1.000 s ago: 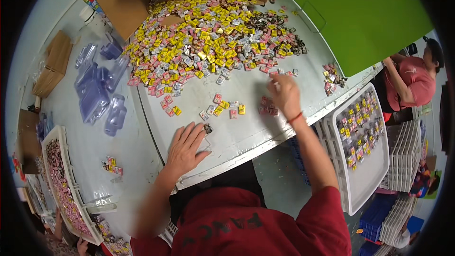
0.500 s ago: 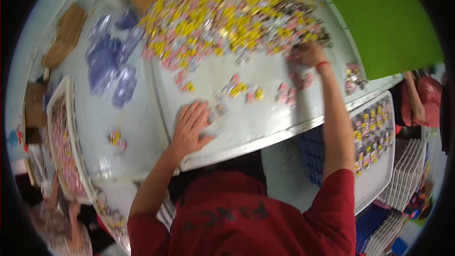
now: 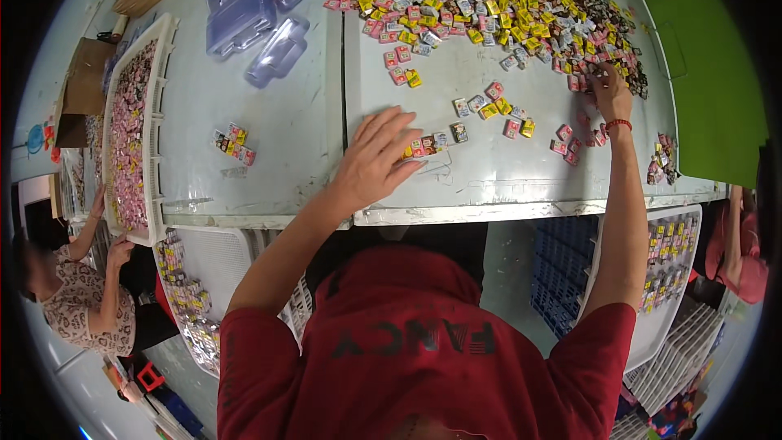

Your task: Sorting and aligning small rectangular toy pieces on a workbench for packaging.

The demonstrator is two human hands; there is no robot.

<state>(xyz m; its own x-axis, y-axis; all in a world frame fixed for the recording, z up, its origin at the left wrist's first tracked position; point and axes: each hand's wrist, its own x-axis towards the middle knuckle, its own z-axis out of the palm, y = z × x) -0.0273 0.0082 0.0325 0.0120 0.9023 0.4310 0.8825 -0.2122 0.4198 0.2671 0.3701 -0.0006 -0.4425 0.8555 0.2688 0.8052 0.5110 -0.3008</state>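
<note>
My left hand [image 3: 375, 156] rests on the white table with its fingers stretched out. Between its fingers and thumb shows a short row of small wrapped blocks [image 3: 425, 145], like sweets, in yellow, pink, brown and white; the hand covers part of the row. One more loose block [image 3: 459, 132] lies just past the row's right end. At the lower right edge of a large heap of such blocks [image 3: 489, 8], my right hand [image 3: 612, 96] reaches in among brown and pink ones, fingers bent and closed. What its fingertips hold is hidden. Several loose blocks [image 3: 564, 147] lie between the hands.
Clear plastic trays [image 3: 241, 20] and a small cluster of blocks [image 3: 235, 144] lie on the left. A white basket of blocks [image 3: 152, 114] stands beyond, near a person in a patterned top [image 3: 85, 297]. A tray with block rows [image 3: 643, 342] sits below right; a green surface [image 3: 709, 73] adjoins.
The view has shifted, so the table appears higher and the heap farther right. The row of blocks beside my left hand now shows more. My right hand stays at the heap's edge.
</note>
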